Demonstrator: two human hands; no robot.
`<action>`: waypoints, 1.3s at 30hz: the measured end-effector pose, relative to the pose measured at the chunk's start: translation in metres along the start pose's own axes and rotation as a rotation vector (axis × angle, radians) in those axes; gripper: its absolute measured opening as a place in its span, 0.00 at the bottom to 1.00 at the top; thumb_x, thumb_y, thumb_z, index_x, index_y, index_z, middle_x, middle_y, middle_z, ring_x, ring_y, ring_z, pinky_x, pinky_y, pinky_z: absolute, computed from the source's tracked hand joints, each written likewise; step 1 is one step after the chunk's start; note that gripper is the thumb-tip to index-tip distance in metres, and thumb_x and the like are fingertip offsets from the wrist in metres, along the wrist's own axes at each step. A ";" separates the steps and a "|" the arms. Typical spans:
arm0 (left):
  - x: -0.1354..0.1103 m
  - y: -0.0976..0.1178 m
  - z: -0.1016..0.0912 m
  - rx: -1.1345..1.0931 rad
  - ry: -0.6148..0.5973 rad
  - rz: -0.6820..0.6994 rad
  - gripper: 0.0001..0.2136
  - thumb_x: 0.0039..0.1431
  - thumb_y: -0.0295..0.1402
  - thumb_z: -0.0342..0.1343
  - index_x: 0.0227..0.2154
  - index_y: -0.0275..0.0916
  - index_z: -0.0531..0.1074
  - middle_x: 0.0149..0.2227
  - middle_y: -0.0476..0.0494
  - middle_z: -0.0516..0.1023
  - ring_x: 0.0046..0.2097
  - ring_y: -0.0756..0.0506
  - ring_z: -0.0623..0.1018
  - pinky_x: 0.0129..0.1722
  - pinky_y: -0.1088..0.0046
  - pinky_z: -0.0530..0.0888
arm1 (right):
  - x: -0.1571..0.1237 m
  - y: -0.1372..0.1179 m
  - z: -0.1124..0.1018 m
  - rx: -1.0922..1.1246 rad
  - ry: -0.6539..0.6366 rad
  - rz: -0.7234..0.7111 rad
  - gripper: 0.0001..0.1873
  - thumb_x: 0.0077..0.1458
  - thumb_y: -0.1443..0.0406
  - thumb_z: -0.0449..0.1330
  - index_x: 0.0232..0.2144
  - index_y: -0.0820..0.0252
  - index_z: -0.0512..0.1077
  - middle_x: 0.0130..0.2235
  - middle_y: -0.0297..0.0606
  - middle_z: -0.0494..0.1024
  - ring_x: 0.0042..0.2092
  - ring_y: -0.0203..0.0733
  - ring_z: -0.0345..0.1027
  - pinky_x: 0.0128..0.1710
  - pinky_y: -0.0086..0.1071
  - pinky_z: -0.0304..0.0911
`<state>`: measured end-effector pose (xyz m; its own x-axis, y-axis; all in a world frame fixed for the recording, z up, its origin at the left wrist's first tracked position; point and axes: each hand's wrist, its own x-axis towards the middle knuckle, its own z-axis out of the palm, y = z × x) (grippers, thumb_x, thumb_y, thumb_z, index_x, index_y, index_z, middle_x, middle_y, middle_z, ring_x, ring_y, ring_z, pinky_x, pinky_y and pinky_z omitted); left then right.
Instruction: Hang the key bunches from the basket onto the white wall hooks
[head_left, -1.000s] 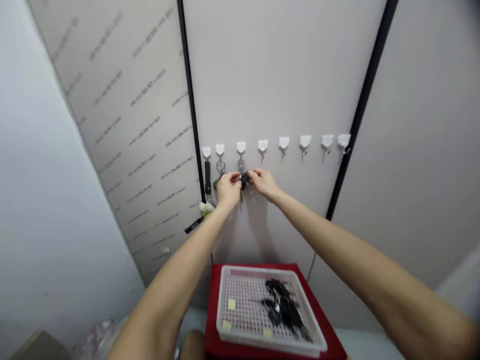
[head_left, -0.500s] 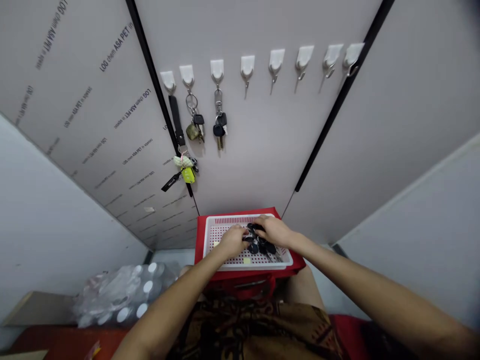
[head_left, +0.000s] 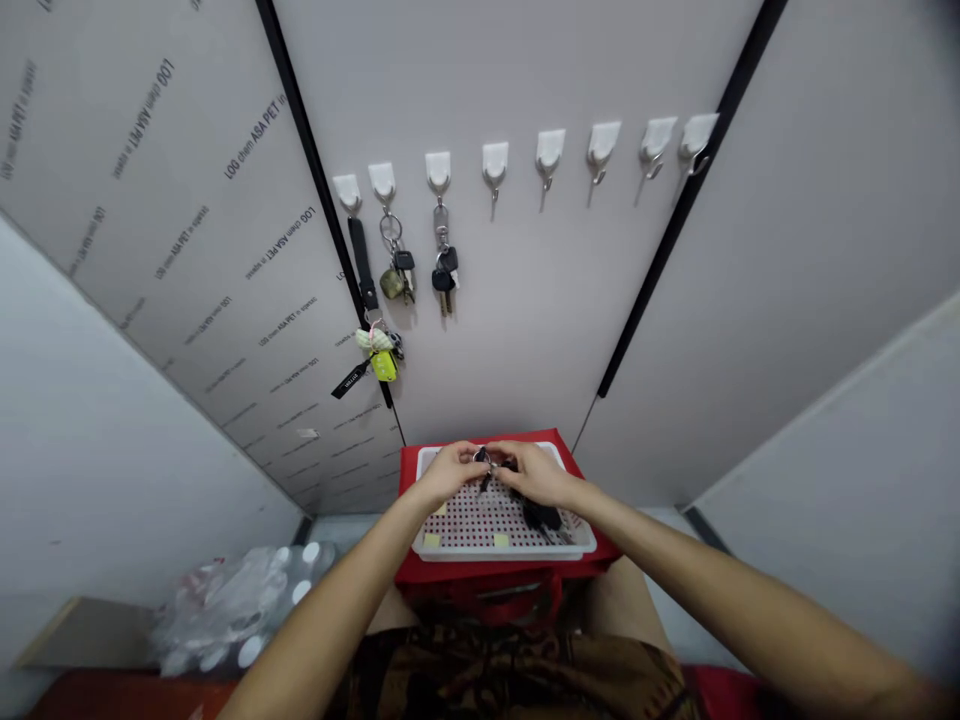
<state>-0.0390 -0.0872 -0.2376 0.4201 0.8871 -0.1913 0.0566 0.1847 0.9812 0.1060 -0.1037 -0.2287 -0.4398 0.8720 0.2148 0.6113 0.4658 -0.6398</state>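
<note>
Both hands meet over a white perforated tray point(head_left: 480, 545) resting on a red bag point(head_left: 411, 470). My left hand point(head_left: 444, 472) and my right hand point(head_left: 531, 470) pinch a small bunch of keys point(head_left: 484, 459) by its ring, held between them just above the tray. More dark keys point(head_left: 544, 516) lie in the tray under my right hand. On the wall above, a row of white hooks point(head_left: 495, 160) runs left to right. The three leftmost carry a black strap with a yellow tag point(head_left: 382, 365), a key ring point(head_left: 396, 275) and another key bunch point(head_left: 444, 272).
Several hooks point(head_left: 600, 142) to the right hang bare. Black vertical strips point(head_left: 660, 250) divide the wall panels. A clear plastic pack of bottles point(head_left: 232, 610) lies on the floor at lower left, beside a flat cardboard piece point(head_left: 82, 630). Patterned fabric point(head_left: 510, 670) covers my lap.
A second ago both hands were up at the third hook with a key bunch. They came down to the tray, and now they lift a new bunch by its ring.
</note>
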 end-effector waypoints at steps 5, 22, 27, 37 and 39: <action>0.000 0.011 0.001 -0.157 0.080 0.015 0.13 0.30 0.27 0.56 0.23 0.34 0.60 0.17 0.56 0.63 0.19 0.57 0.64 0.22 0.79 0.61 | 0.009 -0.007 0.001 0.170 0.083 0.115 0.11 0.41 0.68 0.47 0.29 0.65 0.65 0.23 0.35 0.69 0.24 0.32 0.60 0.25 0.25 0.55; 0.014 0.153 -0.006 0.519 0.460 0.706 0.08 0.38 0.20 0.47 0.24 0.35 0.64 0.25 0.50 0.68 0.29 0.53 0.67 0.31 0.77 0.64 | 0.086 -0.082 -0.122 0.585 0.456 0.090 0.07 0.36 0.64 0.53 0.16 0.63 0.59 0.12 0.26 0.62 0.16 0.27 0.54 0.18 0.23 0.53; 0.020 0.203 0.007 0.641 0.551 0.885 0.14 0.40 0.23 0.47 0.34 0.36 0.63 0.34 0.46 0.69 0.36 0.51 0.68 0.38 0.74 0.64 | 0.120 -0.112 -0.160 0.691 0.653 -0.023 0.06 0.35 0.67 0.55 0.16 0.64 0.60 0.14 0.26 0.62 0.17 0.26 0.57 0.19 0.23 0.57; 0.032 0.228 0.007 0.892 0.594 0.737 0.18 0.41 0.25 0.47 0.40 0.35 0.60 0.39 0.41 0.66 0.40 0.47 0.67 0.40 0.71 0.63 | 0.157 -0.107 -0.180 0.613 0.812 0.097 0.02 0.39 0.72 0.50 0.18 0.63 0.61 0.16 0.29 0.63 0.19 0.29 0.60 0.20 0.25 0.60; 0.029 0.220 0.006 0.889 0.584 0.736 0.18 0.42 0.25 0.47 0.40 0.34 0.61 0.39 0.41 0.66 0.39 0.48 0.67 0.40 0.72 0.63 | 0.155 -0.101 -0.179 0.556 0.798 0.091 0.03 0.39 0.72 0.50 0.21 0.64 0.62 0.17 0.30 0.64 0.20 0.29 0.61 0.21 0.26 0.60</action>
<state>-0.0087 -0.0234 -0.0276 0.1673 0.7536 0.6357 0.6564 -0.5662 0.4985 0.0939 0.0119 0.0012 0.2936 0.8420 0.4526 0.1335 0.4328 -0.8916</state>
